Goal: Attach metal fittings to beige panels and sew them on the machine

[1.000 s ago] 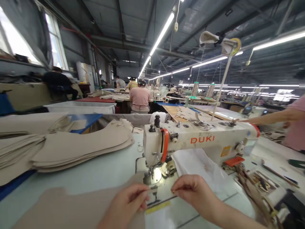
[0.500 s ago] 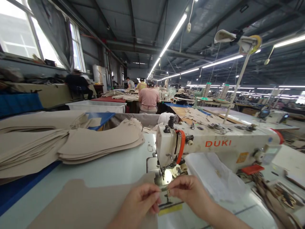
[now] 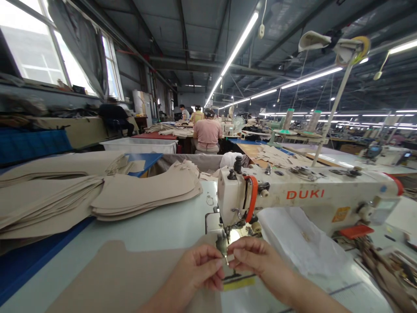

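Observation:
A white DUKI sewing machine point(image 3: 306, 195) stands on the pale table point(image 3: 163, 228), its needle and presser foot point(image 3: 223, 243) at the left end. My left hand point(image 3: 195, 271) and my right hand point(image 3: 257, 261) meet just in front of the needle, both pinched with fingertips nearly touching. Between them is something very small and thin that I cannot make out. A beige fabric piece point(image 3: 117, 278) lies flat under my left hand, its corner reaching the needle plate.
Stacks of beige cut pieces point(image 3: 143, 193) lie at the left and back of the table. A white cloth point(image 3: 299, 239) sits under the machine arm. Clutter of tools lies at the far right point(image 3: 387, 269). Other seated workers point(image 3: 206, 134) sit at benches behind.
My hands have drawn together from apart to fingertips meeting at the needle. The view has shifted left and up a little, so the machine sits further right.

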{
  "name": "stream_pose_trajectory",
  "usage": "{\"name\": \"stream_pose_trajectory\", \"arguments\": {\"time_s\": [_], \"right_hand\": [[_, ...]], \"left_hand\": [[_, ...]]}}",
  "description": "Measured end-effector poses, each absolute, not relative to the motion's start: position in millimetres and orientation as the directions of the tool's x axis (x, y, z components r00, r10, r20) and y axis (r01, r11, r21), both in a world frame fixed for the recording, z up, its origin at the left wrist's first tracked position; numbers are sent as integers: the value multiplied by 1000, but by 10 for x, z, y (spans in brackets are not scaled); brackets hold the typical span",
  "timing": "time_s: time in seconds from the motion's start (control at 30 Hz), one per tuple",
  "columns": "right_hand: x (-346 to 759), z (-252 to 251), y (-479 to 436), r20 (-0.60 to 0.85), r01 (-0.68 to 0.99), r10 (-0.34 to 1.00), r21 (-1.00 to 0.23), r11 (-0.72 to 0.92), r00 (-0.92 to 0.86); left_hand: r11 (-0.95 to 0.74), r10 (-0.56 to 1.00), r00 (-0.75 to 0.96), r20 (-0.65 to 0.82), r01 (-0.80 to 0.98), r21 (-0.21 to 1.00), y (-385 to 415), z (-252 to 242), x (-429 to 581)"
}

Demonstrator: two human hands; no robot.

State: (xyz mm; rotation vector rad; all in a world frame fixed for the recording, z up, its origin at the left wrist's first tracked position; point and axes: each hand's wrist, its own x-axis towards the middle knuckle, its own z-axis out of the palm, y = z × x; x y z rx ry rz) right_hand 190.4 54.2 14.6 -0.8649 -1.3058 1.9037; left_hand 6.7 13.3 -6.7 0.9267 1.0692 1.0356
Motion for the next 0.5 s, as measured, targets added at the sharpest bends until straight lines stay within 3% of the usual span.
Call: {"name": "stream_pose_trajectory", "arguments": {"time_s": [0.13, 0.3, 0.5], "right_hand": [[1876, 58, 549, -86, -96, 860, -983, -154, -503], [1725, -118, 633, -91, -79, 816, -983, -164, -570], [1591, -225, 664, -85, -182, 849, -961, -208, -522]], "left_hand": [[247, 966, 121, -229, -167, 955, 155, -74, 94], [250, 966, 106, -237, -138, 958, 149, -74, 95], [283, 957, 20, -290, -282, 916, 146, -20, 30]]}}
